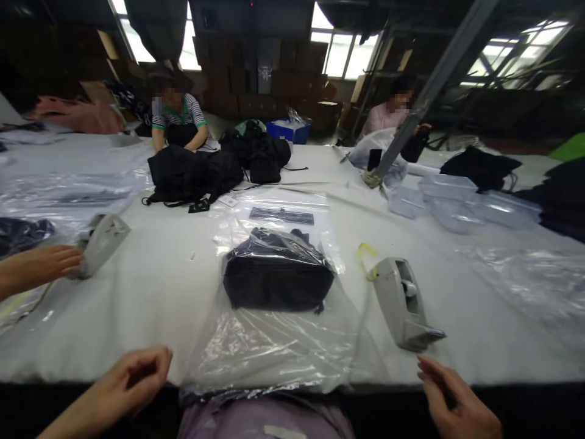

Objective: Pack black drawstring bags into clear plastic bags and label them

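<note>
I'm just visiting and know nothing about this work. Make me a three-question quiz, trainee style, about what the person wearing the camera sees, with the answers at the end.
1. Open question: Which tool lies nearest the wearer's right hand?

2. True or false: The wearer's left hand is clear of the dark bag.

3. Multiple choice: What lies on the table directly in front of the co-worker in the striped top?
A) black fabric items
B) clear plastic tubs
C) a blue box

Key
1. The grey tape dispenser.
2. True; they are visibly apart.
3. A.
</note>
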{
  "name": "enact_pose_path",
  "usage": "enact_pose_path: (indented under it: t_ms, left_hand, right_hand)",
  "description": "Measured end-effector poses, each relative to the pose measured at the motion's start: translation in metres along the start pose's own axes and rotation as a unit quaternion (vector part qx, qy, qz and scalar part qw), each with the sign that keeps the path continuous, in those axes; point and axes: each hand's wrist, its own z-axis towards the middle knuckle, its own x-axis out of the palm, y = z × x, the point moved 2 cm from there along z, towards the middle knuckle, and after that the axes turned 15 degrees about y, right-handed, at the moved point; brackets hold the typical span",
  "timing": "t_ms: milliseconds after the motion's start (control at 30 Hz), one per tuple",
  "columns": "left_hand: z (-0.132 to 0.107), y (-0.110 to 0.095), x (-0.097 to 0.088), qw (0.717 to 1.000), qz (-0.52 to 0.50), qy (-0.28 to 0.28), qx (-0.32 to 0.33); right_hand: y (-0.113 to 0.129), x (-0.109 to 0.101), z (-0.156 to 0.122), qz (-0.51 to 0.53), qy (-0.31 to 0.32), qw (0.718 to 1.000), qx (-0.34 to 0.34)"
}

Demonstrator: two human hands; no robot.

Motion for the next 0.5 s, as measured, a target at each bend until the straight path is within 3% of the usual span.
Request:
enact_pose_path:
  t_ms: [33,100,167,233,333,367,400,500]
  left_hand:
    - [0.008,-0.024,-0.008,0.999,-0.018,0.012,0.043]
    - [0.036,-0.067,-0.012,0.996,0.029,0.049,0.063]
    - [0.072,-0.097,-0.003,0.984,0.148,0.048,0.09]
    - [0.104,-0.111,0.015,0.936,0.297,0.075,0.171]
    - [0.13,-0.105,0.04,0.825,0.469,0.126,0.29]
    - [0.134,-0.097,0.043,0.803,0.497,0.131,0.302]
    - [0.137,-0.088,0.044,0.795,0.513,0.127,0.299]
    - [0.146,-0.057,0.037,0.809,0.515,0.111,0.261]
  right_hand:
    - [0.021,-0.004,0.012,0.031,0.023,0.999,-0.036]
    - [0.07,-0.001,0.035,0.093,0.106,0.978,-0.154]
    - [0.118,0.009,0.053,0.14,0.204,0.931,-0.27]
    - [0.154,0.019,0.066,0.147,0.254,0.879,-0.375]
    - [0.184,0.025,0.078,0.13,0.277,0.823,-0.478]
    - [0.188,0.026,0.081,0.131,0.284,0.81,-0.495]
    - [0.19,0.027,0.085,0.135,0.293,0.8,-0.505]
    - [0.187,0.038,0.096,0.121,0.326,0.789,-0.506]
